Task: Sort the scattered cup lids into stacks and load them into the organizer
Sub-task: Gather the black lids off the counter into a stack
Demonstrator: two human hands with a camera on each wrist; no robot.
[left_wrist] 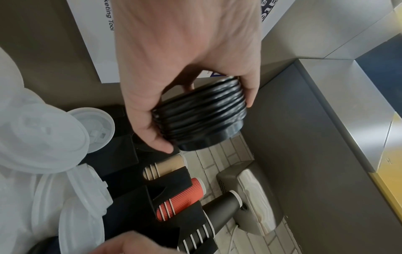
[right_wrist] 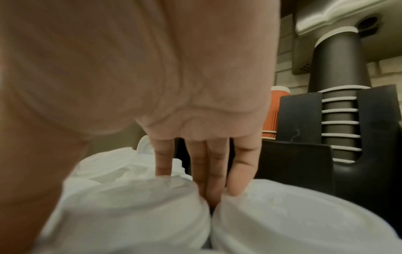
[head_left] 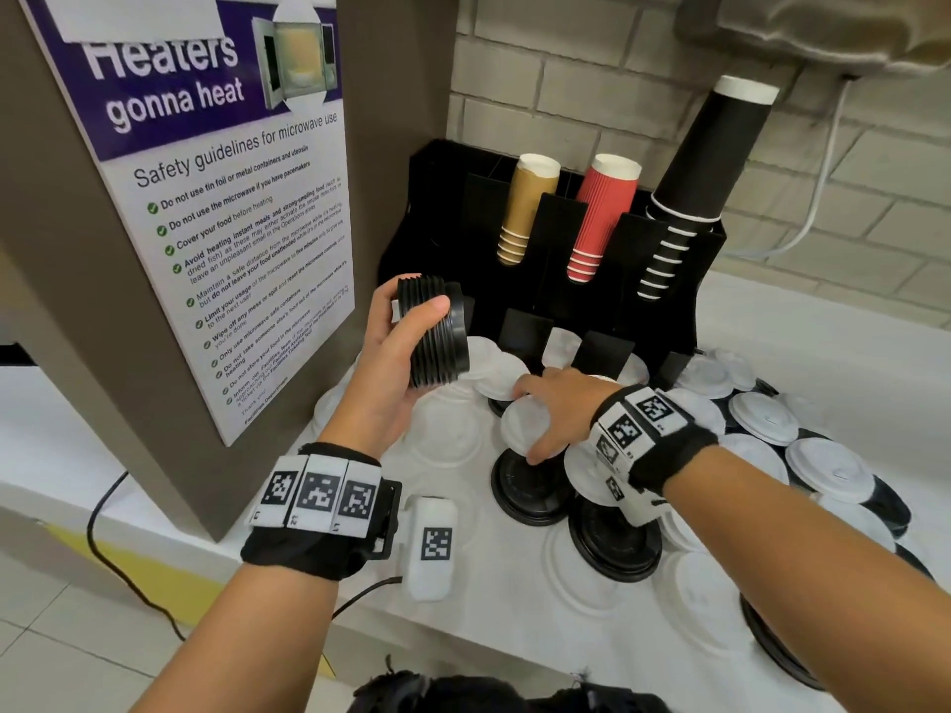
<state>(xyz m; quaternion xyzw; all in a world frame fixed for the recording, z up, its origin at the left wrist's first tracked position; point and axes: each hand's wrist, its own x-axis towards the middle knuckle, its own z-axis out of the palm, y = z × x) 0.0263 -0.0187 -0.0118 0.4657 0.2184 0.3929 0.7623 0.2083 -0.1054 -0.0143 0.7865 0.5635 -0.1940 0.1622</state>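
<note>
My left hand (head_left: 411, 326) is raised in front of the black organizer (head_left: 442, 198) and grips a stack of black lids (head_left: 437, 334) on its side, thumb on top. The same stack of black lids (left_wrist: 200, 116) fills the left hand (left_wrist: 174, 96) in the left wrist view. Lower down, my right hand (head_left: 540, 419) holds a white lid (head_left: 522, 424) between thumb and fingers, just above a black lid (head_left: 530, 488) on the counter. In the right wrist view the fingers (right_wrist: 214, 171) reach down behind white lids (right_wrist: 130, 206). Several white and black lids lie scattered around.
The organizer holds tan cups (head_left: 525, 208), red cups (head_left: 602, 218) and black cups (head_left: 694, 172); white lids (head_left: 561, 347) sit in its lower slots. A panel with a microwave poster (head_left: 206, 198) stands close on the left. A wall-mounted unit (head_left: 823, 28) and cable (head_left: 818, 198) are at the upper right.
</note>
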